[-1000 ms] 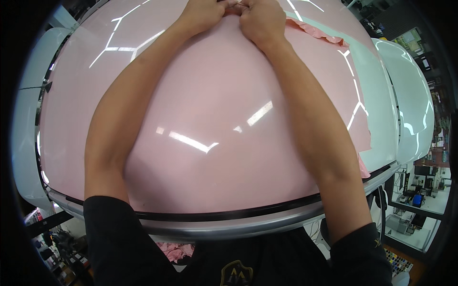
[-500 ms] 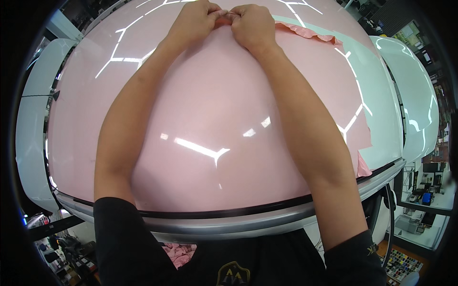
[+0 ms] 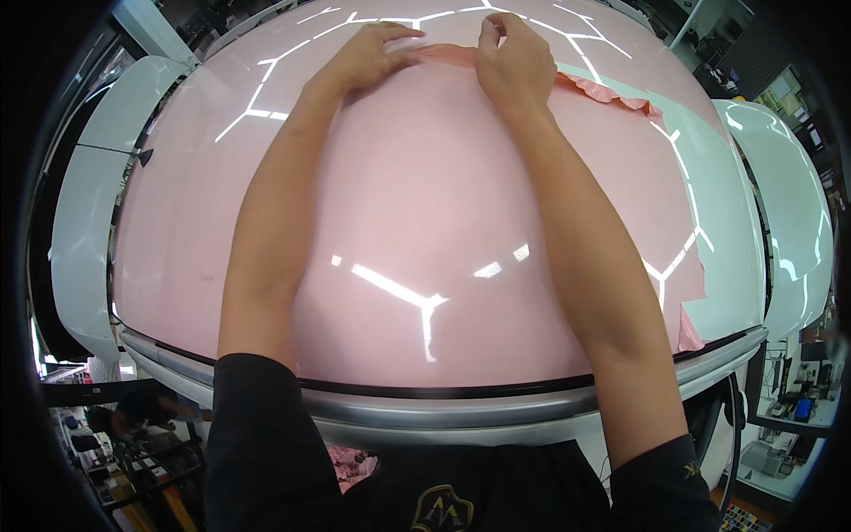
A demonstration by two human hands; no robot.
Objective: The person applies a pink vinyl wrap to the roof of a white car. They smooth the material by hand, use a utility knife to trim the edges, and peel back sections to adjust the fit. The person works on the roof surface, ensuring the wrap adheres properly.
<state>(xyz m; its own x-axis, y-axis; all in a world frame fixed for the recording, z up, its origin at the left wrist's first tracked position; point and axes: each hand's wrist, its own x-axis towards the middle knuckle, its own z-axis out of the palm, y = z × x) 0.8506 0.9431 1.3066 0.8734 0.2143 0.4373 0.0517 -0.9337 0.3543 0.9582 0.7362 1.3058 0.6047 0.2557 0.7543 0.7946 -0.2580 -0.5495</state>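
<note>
Raised pink edge at far centre, spans the gap between hands, long axis roughly left-right; left hand at its left end, thumb against or just beside it, fingers stretched, clear of thumb; right hand over its right part, fingers curled, can't tell if pinching; hands apart; ruffled edge continues right, coming nearer, right hand closer to it; pink film lies on near side of hands, between forearms, pale green roof bare at right
</note>
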